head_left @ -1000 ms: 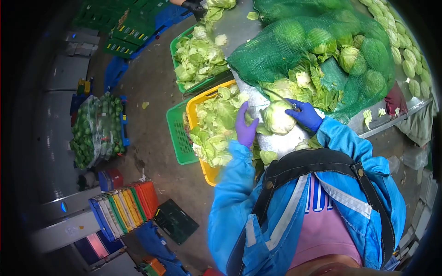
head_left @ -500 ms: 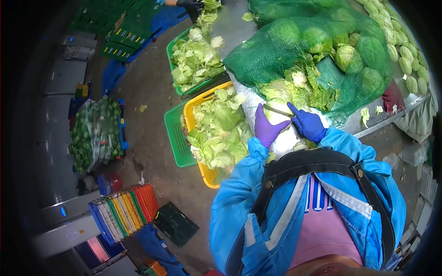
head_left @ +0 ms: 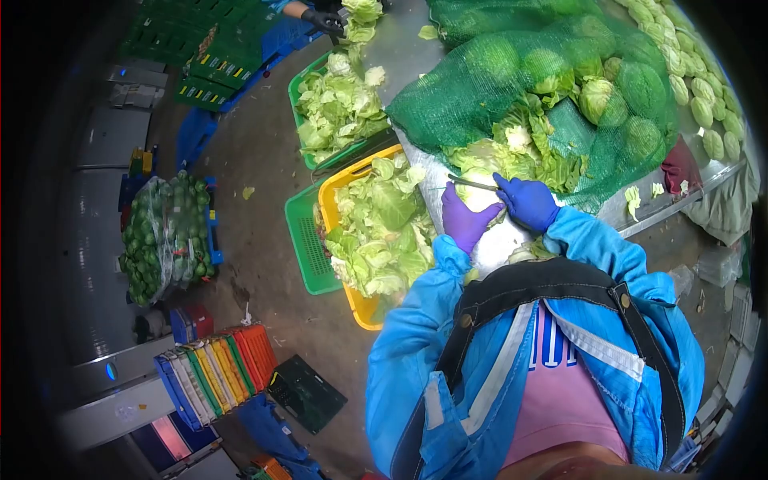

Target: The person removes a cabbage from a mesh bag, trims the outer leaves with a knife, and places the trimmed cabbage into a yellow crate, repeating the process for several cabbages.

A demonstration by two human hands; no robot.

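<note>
My left hand (head_left: pixel 464 219), in a purple glove, is wrapped round the near left side of a pale cabbage (head_left: pixel 478 198) low on the metal table. In a darker blue glove, my right hand (head_left: pixel 528 203) grips a knife (head_left: pixel 472 184) whose blade lies across the top of the cabbage, pointing left. Loose green outer leaves (head_left: pixel 512 164) lie just beyond the cabbage. Behind them is a green net sack (head_left: pixel 448 96) with several whole cabbages inside.
A yellow crate (head_left: pixel 326 196) of cut leaves stands at the table's left edge. Beside it are a green basket (head_left: pixel 302 240) and another leaf-filled green crate (head_left: pixel 298 88). Trimmed cabbages (head_left: pixel 702 112) line the far right. Another person's black-gloved hand (head_left: pixel 326 21) is at the top.
My right hand and the knife have shifted slightly left and away from me, and the blade reaches farther past the cabbage. The other person's gloved hand has come further into view.
</note>
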